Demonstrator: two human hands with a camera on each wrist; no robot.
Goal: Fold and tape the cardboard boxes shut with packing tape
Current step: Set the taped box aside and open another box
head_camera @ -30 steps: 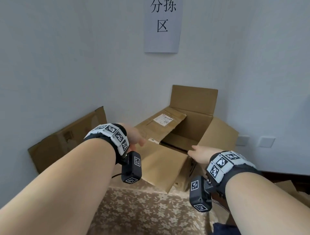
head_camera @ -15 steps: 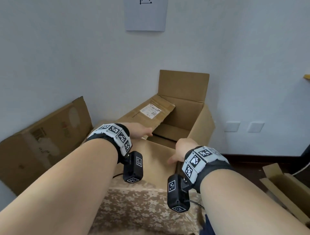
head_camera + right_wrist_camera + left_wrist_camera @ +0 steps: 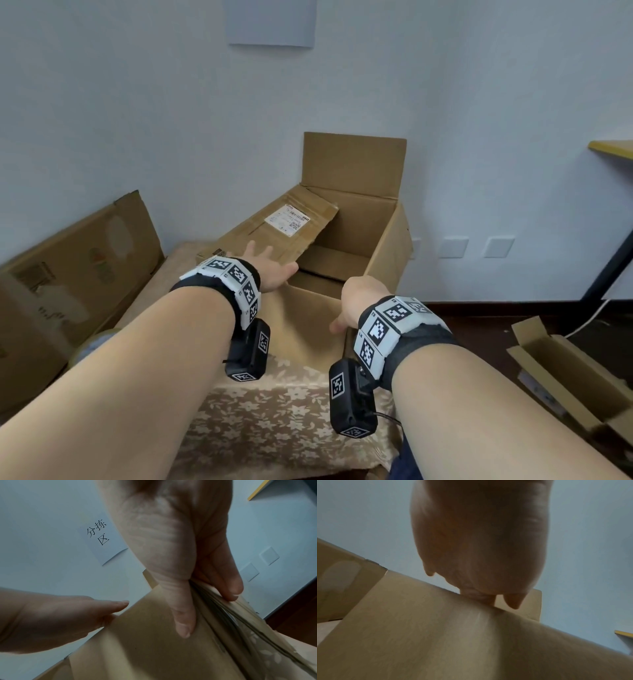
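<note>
left hand (image 3: pixel 270 270): fingers now spread over left flap (image 3: pixel 274 233) | right hand (image 3: pixel 356 305): grips box (image 3: pixel 390 246) near-right corner lower down

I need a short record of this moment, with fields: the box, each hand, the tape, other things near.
box: open cardboard box on a flowered cloth, far flap upright
left hand: left hand open, fingers spread on the labelled flap
right hand: right hand grips the box's near right corner
tape: none applied yet
nearby: flattened carton against the wall

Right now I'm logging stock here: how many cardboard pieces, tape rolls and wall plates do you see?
Open cardboard boxes: 2, the large box and the small box
Flattened cardboard: 1
Tape roll: 1
Wall plates: 2
Total: 6
</note>
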